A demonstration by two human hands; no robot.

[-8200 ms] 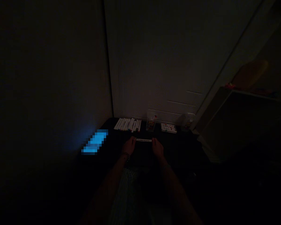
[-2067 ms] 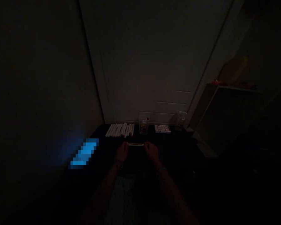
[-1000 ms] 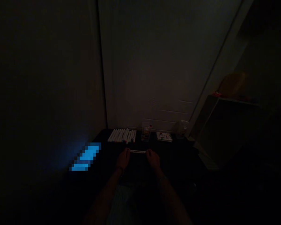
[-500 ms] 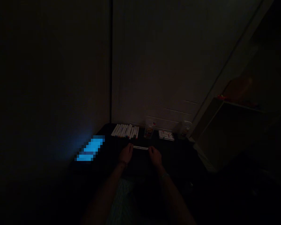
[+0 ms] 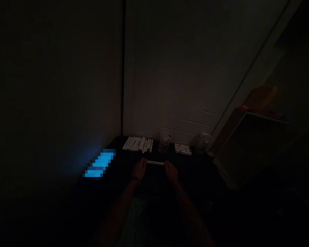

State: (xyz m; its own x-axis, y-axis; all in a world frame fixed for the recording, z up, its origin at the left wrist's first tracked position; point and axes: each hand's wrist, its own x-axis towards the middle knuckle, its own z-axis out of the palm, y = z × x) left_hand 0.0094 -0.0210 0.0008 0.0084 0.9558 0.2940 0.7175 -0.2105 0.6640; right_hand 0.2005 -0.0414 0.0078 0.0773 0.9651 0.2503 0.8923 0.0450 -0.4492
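View shifted, both hands (image 5: 139, 169) (image 5: 171, 171) gripping white marker (image 5: 155, 163), black tabletop (image 5: 195, 169), dim wall (image 5: 175, 75)

Very dim, blue screen (image 5: 100, 164) glow, pixelated

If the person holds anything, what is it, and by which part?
A white marker, held by its two ends: the left hand grips one end, the right hand the other.

Dark room, probably a home, too dim to be sure. Small dark table (image 5: 195, 173), back edge along a wall (image 5: 190, 68); white markers (image 5: 137, 144) near back left corner, glowing pixelated rectangle (image 5: 99, 164) at left edge, cabinet (image 5: 229, 132) with indistinct stuff on top beyond right edge.
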